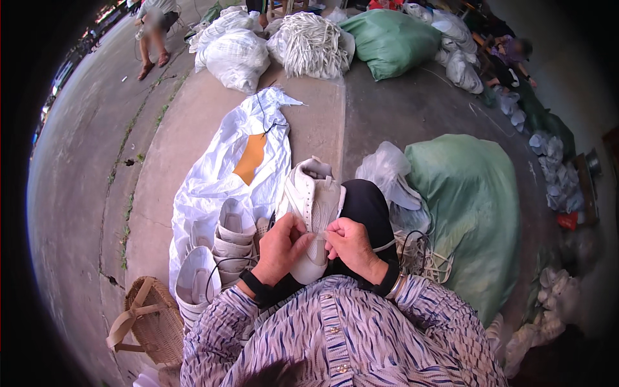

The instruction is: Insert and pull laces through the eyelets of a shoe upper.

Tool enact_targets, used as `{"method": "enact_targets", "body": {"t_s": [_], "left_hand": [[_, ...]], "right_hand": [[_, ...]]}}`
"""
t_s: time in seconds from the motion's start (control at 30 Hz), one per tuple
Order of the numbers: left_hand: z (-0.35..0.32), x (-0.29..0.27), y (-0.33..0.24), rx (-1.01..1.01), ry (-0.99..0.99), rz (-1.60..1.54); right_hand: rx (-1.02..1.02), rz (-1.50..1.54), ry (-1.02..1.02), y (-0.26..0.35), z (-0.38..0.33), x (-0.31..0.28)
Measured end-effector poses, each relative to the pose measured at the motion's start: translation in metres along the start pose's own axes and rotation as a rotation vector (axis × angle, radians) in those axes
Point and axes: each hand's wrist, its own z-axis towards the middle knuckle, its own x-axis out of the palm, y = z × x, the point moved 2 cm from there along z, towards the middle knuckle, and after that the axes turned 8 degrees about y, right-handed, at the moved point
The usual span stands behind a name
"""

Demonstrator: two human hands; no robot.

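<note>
Here, left fingers (301, 246), right fingers (338, 234) grasping white shoe (314, 197); open concrete (158, 168), past sack edge (195, 182)

Soft, diffuse daylight falls on the left hand (282, 247) and right hand (351, 246), leaving only faint shadows around them, and the shoe (317, 206) between them looks fairly clear. Left of the left hand, the white sheet (209, 164) is bright and bluish, some folds washed out. Right of the right hand, past the green sack (467, 213), everything turns dim and murky. Far beyond the left hand, a blurred patch covers part of a seated person (157, 9); the ground (77, 174) curves toward a black rim.
</note>
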Motion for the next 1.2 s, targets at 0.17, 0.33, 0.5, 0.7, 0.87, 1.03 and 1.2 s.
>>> {"method": "enact_targets", "body": {"t_s": [0.17, 0.33, 0.5, 0.7, 0.87, 1.03, 1.2], "left_hand": [[-0.003, 0.004, 0.000, 0.088, -0.040, 0.058], [-0.009, -0.004, -0.015, 0.348, 0.009, 0.506], [0.000, -0.009, -0.031, 0.419, 0.163, 0.779], [0.017, 0.003, -0.035, 0.333, 0.269, 0.898], [0.010, -0.012, -0.040, 0.272, 0.230, 0.699], [0.006, -0.036, -0.046, 0.155, -0.094, 0.154], [0.017, 0.003, -0.057, 0.284, 0.049, -0.232]], "right_hand": [[-0.199, -0.475, -0.111, -0.003, 0.000, 0.000], [-0.227, -0.333, -0.125, -0.006, 0.003, 0.006], [-0.104, -0.232, 0.040, -0.001, 0.003, -0.005], [-0.065, -0.207, 0.124, 0.001, 0.007, -0.007], [-0.025, -0.271, 0.323, 0.020, -0.002, -0.031], [0.226, -0.424, 0.603, 0.027, -0.016, -0.056], [0.209, -0.294, 0.602, 0.025, -0.013, -0.037]]}}
